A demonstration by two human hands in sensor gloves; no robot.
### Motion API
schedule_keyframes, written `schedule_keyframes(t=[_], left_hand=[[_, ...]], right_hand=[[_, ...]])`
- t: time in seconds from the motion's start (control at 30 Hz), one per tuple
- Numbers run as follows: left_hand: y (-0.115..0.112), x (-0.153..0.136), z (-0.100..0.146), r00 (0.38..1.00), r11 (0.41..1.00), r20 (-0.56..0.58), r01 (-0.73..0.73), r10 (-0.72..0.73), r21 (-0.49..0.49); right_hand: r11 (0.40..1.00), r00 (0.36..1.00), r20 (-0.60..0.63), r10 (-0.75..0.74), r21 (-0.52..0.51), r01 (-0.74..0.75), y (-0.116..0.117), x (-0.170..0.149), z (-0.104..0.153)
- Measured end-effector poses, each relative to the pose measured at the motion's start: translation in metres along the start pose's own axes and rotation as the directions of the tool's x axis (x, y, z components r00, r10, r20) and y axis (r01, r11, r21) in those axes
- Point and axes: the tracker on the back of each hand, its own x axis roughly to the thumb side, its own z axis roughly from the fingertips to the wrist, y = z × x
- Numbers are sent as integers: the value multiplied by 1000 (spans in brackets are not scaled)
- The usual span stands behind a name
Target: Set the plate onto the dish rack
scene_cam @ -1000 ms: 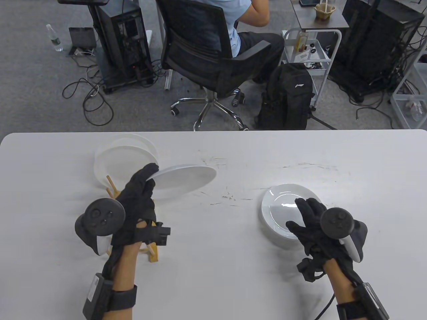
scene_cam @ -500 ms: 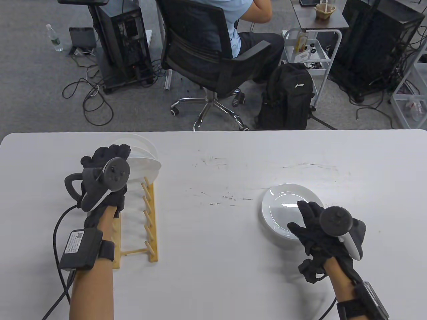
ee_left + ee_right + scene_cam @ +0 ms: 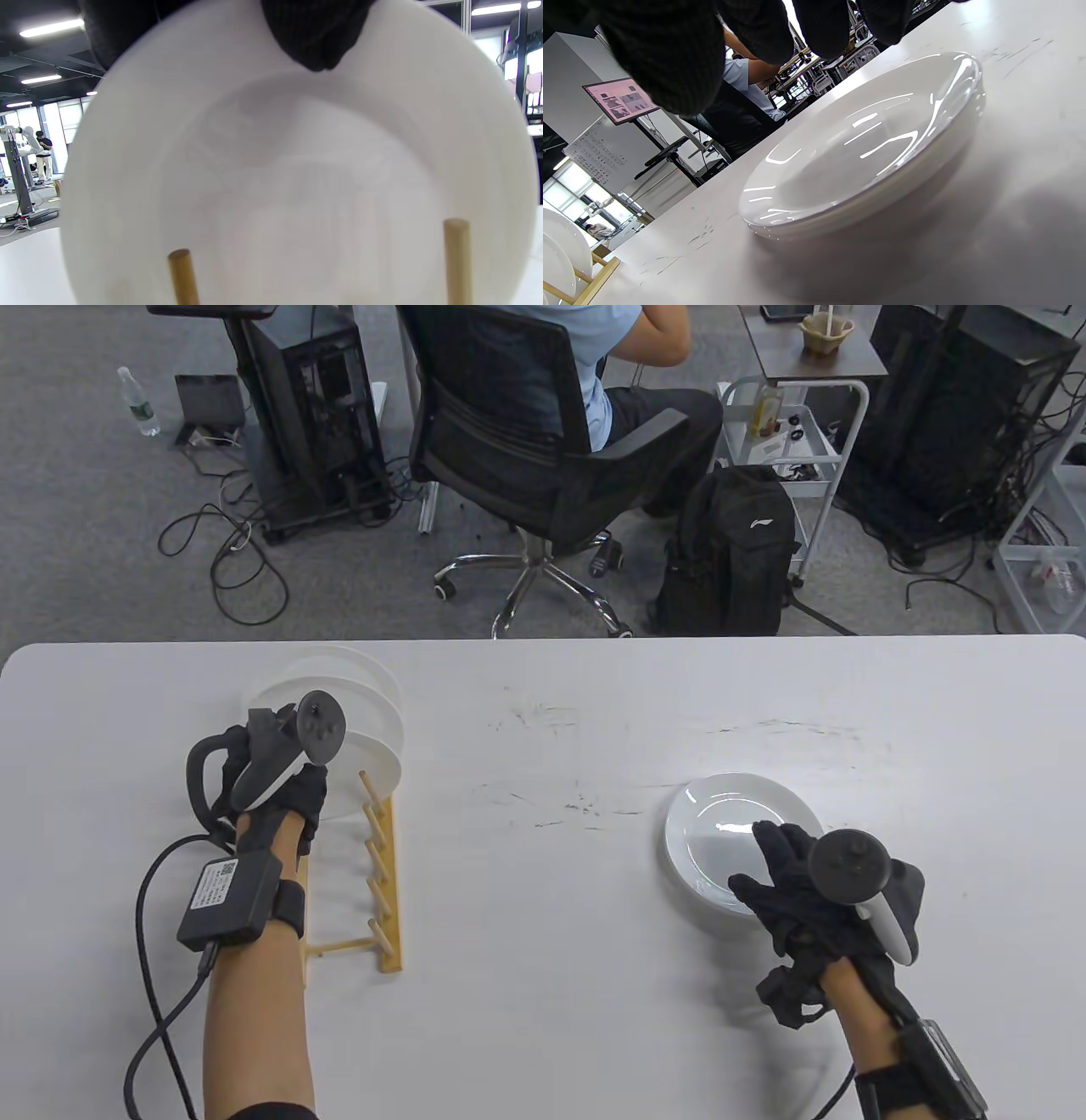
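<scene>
White, round and glazed, the ceramic plate (image 3: 365, 780) stands on edge in the slotted wooden dish rack (image 3: 382, 882), nearest of three plates there. The left hand (image 3: 280, 789) grips its top rim; judging by the pegs in front, it should seat fully between dowels before the fingers (image 3: 316, 38) let go. Well right of the rack, the right hand (image 3: 797, 882) rests flat and open on a stack of white plates (image 3: 721, 831). No writing is legible.

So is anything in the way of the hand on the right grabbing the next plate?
Nothing visible is. The right hand hovers over the near edge of the plate stack, fingers above the rim, only bare table around it.
</scene>
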Motion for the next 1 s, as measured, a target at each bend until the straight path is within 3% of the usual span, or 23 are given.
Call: schedule_keyframes(t=[0.17, 0.27, 0.43, 0.67, 1.0], left_hand=[[-3, -1, -1, 1000, 1000, -20, 6, -6, -18], [1, -4, 2, 998, 996, -49, -34, 30, -84], [18, -9, 19, 986, 983, -84, -155, 147, -95], [34, 11, 82, 954, 954, -25, -298, 297, -30], [16, 61, 148, 877, 879, 91, -460, 472, -124]], right_hand=[[1000, 1000, -6, -2, 9, 2, 1, 0, 0], [1000, 1000, -8, -6, 10, 6, 1, 0, 0], [1000, 1000, -11, -8, 22, 9, 1, 0, 0], [999, 1000, -10, -14, 40, 14, 2, 0, -2], [996, 1000, -24, 9, 94, -7, 8, 0, -5]])
